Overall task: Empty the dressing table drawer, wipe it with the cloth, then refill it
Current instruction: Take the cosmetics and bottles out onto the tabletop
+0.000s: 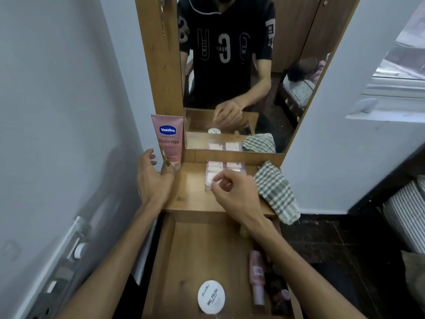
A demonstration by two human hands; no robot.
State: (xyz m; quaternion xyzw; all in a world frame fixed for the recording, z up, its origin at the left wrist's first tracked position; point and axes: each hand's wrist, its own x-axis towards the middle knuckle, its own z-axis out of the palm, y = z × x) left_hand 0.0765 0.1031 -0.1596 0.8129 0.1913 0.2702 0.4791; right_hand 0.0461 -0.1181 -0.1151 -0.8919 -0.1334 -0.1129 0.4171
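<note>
**A:** Where do things stand, taking the open drawer (207,249) as the landmark?

**B:** It's pulled out below the tabletop (190,199) and not yet empty. A round white jar (211,297) lies near its front edge, and a pink bottle (257,278) lies along its right side beside some dark small items I can't make out. Up beyond the drawer, on the tabletop, stand a pink lotion tube (167,139) at the left, a flat pink palette (218,173) in the middle, and the checked cloth (276,192) at the right, one corner drooping over the edge.

**A:** And the hands?

**B:** The left hand (154,180) is spread, fingers apart, just beside the tube's base; whether it touches, I can't tell. The right hand (234,194) hovers over the palette with fingers curled loosely; it may be touching it, but I see nothing clamped.

**A:** How will the remaining pieces handle?

**B:** My guess: the jar is light, rigid and smooth, so pinch it across the rim. The bottle is slim and may roll; take it around the middle. The dark bits look fiddly, best lifted one by one. The cloth is soft and limp, so bunch it in the palm for wiping.
</note>
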